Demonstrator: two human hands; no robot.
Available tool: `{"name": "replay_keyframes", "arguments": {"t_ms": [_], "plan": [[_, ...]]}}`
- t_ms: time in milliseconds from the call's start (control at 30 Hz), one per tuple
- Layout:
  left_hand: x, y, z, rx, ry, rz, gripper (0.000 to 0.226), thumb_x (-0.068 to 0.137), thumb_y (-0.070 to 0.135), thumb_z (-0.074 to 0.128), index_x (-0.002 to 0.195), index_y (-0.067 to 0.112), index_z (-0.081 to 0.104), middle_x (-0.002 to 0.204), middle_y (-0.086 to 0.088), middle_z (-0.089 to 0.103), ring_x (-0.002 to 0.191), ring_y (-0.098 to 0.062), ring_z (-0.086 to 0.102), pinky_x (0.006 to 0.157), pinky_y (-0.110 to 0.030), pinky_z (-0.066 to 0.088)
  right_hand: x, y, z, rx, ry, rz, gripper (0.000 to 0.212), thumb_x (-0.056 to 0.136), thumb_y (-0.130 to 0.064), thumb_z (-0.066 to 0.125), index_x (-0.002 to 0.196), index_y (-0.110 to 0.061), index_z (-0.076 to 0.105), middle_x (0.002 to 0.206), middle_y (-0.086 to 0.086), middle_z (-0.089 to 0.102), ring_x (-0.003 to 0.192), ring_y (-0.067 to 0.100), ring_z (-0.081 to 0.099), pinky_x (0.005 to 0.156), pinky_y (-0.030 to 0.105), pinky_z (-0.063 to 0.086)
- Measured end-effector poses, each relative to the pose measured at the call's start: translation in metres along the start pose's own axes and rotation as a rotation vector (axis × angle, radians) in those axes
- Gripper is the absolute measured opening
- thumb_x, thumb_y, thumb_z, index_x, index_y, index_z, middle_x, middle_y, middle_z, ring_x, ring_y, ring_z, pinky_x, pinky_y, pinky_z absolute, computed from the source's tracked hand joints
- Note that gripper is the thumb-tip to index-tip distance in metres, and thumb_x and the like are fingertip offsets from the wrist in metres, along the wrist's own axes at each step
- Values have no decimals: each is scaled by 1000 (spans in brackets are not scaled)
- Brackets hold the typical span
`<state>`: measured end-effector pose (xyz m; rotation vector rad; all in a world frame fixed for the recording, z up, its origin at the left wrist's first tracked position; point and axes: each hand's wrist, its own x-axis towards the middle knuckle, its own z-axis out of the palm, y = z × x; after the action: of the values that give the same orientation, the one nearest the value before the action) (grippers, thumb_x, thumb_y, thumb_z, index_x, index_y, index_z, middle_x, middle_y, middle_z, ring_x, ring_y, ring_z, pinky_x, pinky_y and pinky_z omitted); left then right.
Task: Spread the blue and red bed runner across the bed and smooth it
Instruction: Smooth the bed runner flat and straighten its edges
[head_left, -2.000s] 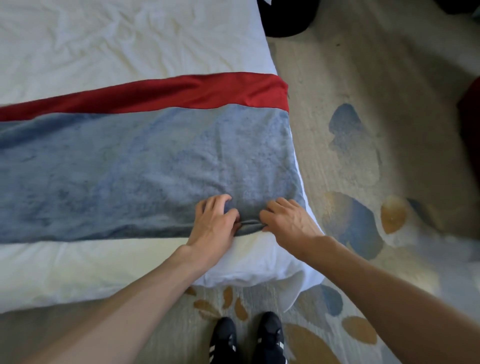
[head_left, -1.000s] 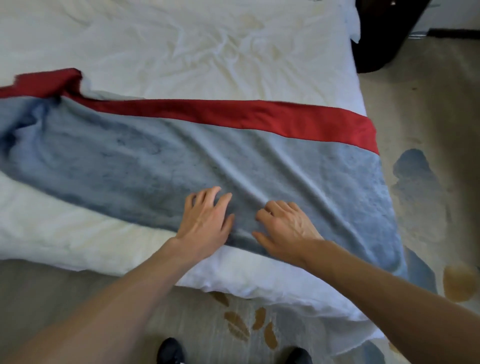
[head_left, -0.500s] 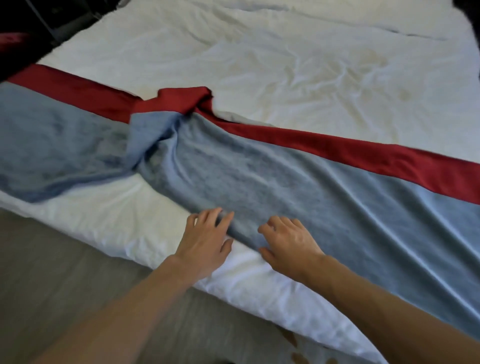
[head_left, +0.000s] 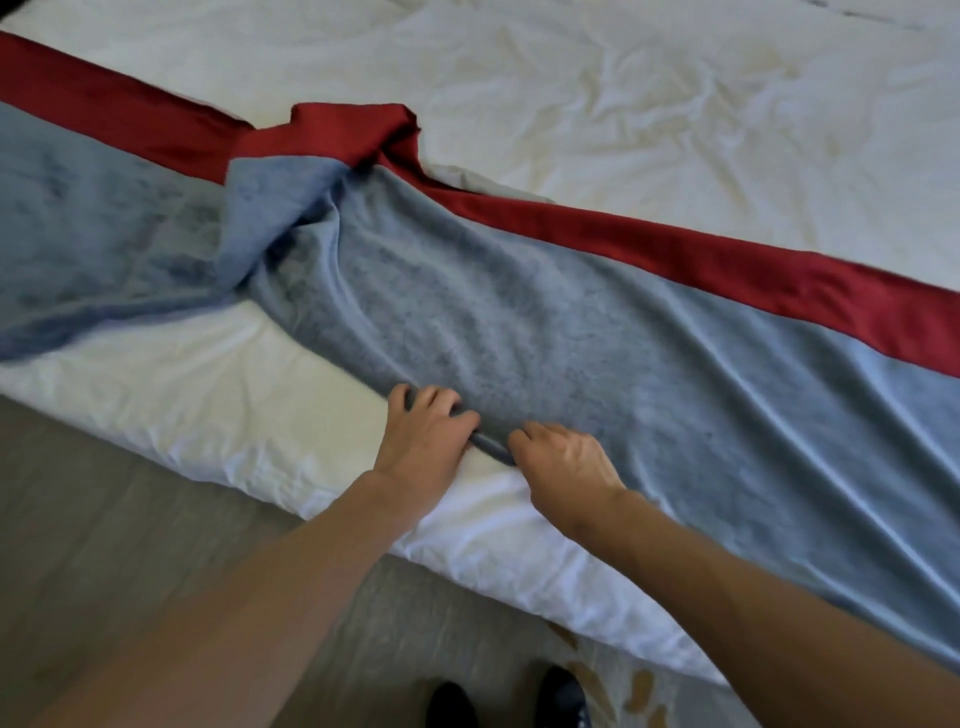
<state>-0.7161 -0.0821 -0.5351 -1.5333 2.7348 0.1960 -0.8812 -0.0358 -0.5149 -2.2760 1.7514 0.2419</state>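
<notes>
the runner (head_left: 519, 312) lies slantwise across the bed (head_left: 675, 104), with a twisted fold (head_left: 311, 171) bunched farther along to your left. pull the near edge too hard and that fold could tighten, or the cloth could slide toward the floor (head_left: 104, 519). your left hand (head_left: 426, 441) and right hand (head_left: 566, 462) sit close together, fingers curled, pinching the blue edge.

No readable text, label or number appears anywhere.

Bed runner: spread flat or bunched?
Partly spread. The bed runner lies across the bed but twists into a bunched fold left of centre. The left hand and right hand pinch its near edge.
</notes>
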Motion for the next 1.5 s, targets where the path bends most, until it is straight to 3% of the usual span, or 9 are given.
{"name": "replay_keyframes", "arguments": {"t_ms": [100,333,400,567,1100,1233,1333,1467,1500], "plan": [[-1,10,-1,5,47,55,4,78,20,71,77,21,68,86,-1,60,86,-26,57,86,-41,25,-10,6,-6,-1,-16,10,24,84,-2,51,105,-13,53,105,5,57,94,26,56,67,31,34],[-16,51,7,-46,-22,89,6,82,27,67,77,24,69,77,2,56,77,-23,56,83,-41,36,-46,28,6,1,-16,10,23,84,-6,52,104,-17,54,104,2,57,95,23,56,71,29,34],[-22,65,6,-61,-26,75,9,85,29,63,80,25,69,79,2,57,81,-23,57,84,-40,36,-57,35,10,3,-15,2,22,84,-7,52,103,-18,55,102,1,57,93,21,55,76,30,38],[-35,108,2,-45,-126,42,30,99,38,34,111,32,61,107,6,53,108,-17,44,96,-34,25,-89,56,18,-8,-14,-22,20,85,-7,52,101,-18,56,100,2,58,92,22,56,78,31,40],[-42,215,14,-67,-289,175,30,98,34,39,110,27,66,102,0,54,105,-21,46,84,-31,30,-165,121,26,-175,-93,4,22,83,-14,60,103,-23,59,105,-1,60,101,22,52,91,34,33],[-42,225,19,-60,-264,188,31,98,34,37,109,25,65,104,2,54,105,-18,46,87,-31,31,-177,128,26,-171,-76,3,21,82,-14,60,102,-22,60,104,-1,58,99,22,50,87,33,31],[-42,223,21,-112,-177,204,32,95,39,39,96,22,65,95,1,57,96,-18,51,83,-34,37,-181,128,33,-114,-4,-3,22,78,-10,60,99,-19,60,100,1,57,95,23,49,84,33,32],[-35,223,25,-108,-72,219,29,89,45,43,88,23,62,87,4,58,87,-17,53,75,-33,39,-183,131,41,-83,91,20,31,44,-4,73,70,-16,60,70,3,54,65,23,51,61,32,38],[-33,225,25,-101,-49,235,31,88,46,41,85,23,61,85,5,58,84,-17,54,72,-34,40,-185,132,42,-71,132,32,31,43,-3,73,69,-16,60,69,3,53,64,23,50,60,32,38]]}}
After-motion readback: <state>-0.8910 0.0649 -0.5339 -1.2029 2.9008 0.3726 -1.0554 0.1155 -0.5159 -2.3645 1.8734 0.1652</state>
